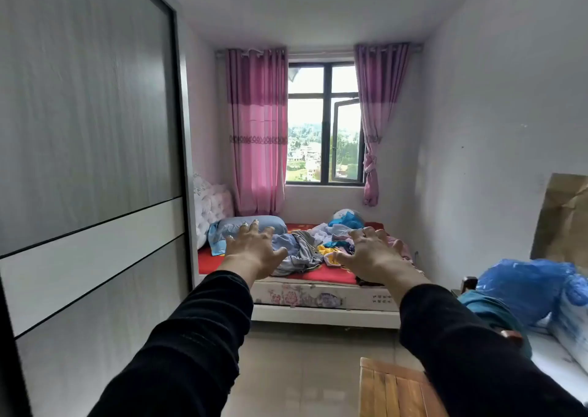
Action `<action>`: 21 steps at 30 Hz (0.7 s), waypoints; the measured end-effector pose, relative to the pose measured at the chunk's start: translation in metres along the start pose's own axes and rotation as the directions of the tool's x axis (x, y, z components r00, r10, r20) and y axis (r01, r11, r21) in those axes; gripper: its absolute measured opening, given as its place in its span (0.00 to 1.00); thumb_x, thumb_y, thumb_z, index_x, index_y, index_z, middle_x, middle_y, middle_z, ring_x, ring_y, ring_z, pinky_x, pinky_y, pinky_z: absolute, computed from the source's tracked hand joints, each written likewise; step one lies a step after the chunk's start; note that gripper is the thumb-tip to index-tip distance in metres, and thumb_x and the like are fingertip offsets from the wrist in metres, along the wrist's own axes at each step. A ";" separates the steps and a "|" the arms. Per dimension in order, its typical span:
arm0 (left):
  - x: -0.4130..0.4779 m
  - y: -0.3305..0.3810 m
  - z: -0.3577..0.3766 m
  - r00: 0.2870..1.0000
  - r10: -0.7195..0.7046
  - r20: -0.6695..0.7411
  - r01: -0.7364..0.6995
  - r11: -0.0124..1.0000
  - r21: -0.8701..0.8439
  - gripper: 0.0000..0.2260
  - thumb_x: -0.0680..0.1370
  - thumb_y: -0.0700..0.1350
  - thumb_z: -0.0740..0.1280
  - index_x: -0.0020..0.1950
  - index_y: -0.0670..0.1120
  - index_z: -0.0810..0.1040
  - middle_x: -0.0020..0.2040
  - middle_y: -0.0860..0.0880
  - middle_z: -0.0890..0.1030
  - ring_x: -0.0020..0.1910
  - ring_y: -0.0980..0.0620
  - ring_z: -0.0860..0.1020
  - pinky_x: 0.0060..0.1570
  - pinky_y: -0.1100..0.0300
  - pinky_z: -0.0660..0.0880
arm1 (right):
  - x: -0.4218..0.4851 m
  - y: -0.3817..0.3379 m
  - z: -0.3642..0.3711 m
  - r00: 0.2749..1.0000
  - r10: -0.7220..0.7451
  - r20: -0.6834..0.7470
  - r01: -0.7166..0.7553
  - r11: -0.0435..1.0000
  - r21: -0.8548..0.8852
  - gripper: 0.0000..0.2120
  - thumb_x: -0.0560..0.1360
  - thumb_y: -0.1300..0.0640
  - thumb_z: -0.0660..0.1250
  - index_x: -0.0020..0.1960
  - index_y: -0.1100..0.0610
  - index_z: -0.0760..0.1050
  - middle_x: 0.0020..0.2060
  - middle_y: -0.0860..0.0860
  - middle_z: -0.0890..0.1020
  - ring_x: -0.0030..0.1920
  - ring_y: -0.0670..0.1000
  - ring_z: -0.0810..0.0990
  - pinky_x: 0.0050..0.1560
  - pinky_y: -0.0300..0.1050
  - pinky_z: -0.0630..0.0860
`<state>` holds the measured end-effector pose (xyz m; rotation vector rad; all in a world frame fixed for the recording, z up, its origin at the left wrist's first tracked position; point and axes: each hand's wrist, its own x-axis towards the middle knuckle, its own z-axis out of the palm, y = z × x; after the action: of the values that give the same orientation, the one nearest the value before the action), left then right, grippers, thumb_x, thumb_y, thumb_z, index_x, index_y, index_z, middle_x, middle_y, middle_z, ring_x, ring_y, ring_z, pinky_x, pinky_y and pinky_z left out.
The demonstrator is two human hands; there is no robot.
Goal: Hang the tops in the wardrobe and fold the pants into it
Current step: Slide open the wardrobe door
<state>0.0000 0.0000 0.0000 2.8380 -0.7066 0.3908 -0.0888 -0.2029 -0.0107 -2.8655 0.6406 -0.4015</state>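
A heap of mixed clothes (313,246), grey, white, blue and yellow, lies on the red-covered bed (334,275) under the window. The wardrobe (86,149) fills the left side, its grey and white sliding door closed. Both my arms, in black sleeves, stretch forward at chest height. My left hand (253,249) and my right hand (370,252) are spread, fingers slightly bent, palms down, holding nothing. They hang in the air well short of the bed.
A blue pillow (280,225) and a tufted headboard (211,206) sit at the bed's left. A wooden slatted piece (394,391) stands at bottom right. Blue plastic bags (528,286) and bedding pile along the right wall. Tiled floor (302,353) runs to the bed.
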 end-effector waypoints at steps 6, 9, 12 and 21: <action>0.034 -0.014 0.017 1.000 0.010 0.012 -0.011 0.998 0.058 0.29 0.79 0.62 0.55 0.77 0.51 0.56 0.78 0.45 0.53 0.77 0.44 0.52 0.73 0.43 0.55 | 0.036 -0.012 0.020 0.999 -0.027 -0.034 0.027 1.000 -0.005 0.35 0.75 0.35 0.60 0.76 0.49 0.56 0.75 0.51 0.58 0.75 0.56 0.54 0.73 0.65 0.49; 0.055 -0.025 0.030 1.000 -0.009 0.021 0.007 0.998 0.058 0.31 0.78 0.62 0.56 0.77 0.51 0.55 0.78 0.45 0.53 0.76 0.43 0.53 0.72 0.42 0.56 | 0.061 -0.020 0.034 0.993 -0.070 -0.094 0.070 0.998 -0.007 0.33 0.76 0.38 0.62 0.75 0.52 0.60 0.74 0.52 0.63 0.74 0.55 0.59 0.72 0.65 0.53; 0.081 -0.037 0.043 0.998 -0.045 0.045 0.042 0.997 0.060 0.31 0.78 0.63 0.56 0.77 0.51 0.55 0.78 0.45 0.53 0.76 0.41 0.54 0.72 0.42 0.58 | 0.092 -0.032 0.049 0.987 -0.109 -0.119 0.113 0.993 0.022 0.31 0.76 0.41 0.62 0.75 0.54 0.60 0.73 0.53 0.65 0.73 0.56 0.61 0.70 0.65 0.56; 0.200 -0.074 0.091 0.983 -0.179 0.047 0.174 0.980 0.097 0.31 0.76 0.64 0.57 0.76 0.52 0.59 0.75 0.46 0.62 0.73 0.43 0.61 0.66 0.44 0.65 | 0.228 -0.064 0.108 0.967 -0.252 -0.047 0.253 0.968 0.009 0.30 0.76 0.41 0.62 0.73 0.54 0.63 0.71 0.53 0.67 0.71 0.56 0.63 0.68 0.63 0.59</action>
<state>0.2246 -0.0444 -0.0356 2.9789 -0.4509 0.3257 0.1671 -0.2342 -0.0476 -2.9384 0.2762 -0.5070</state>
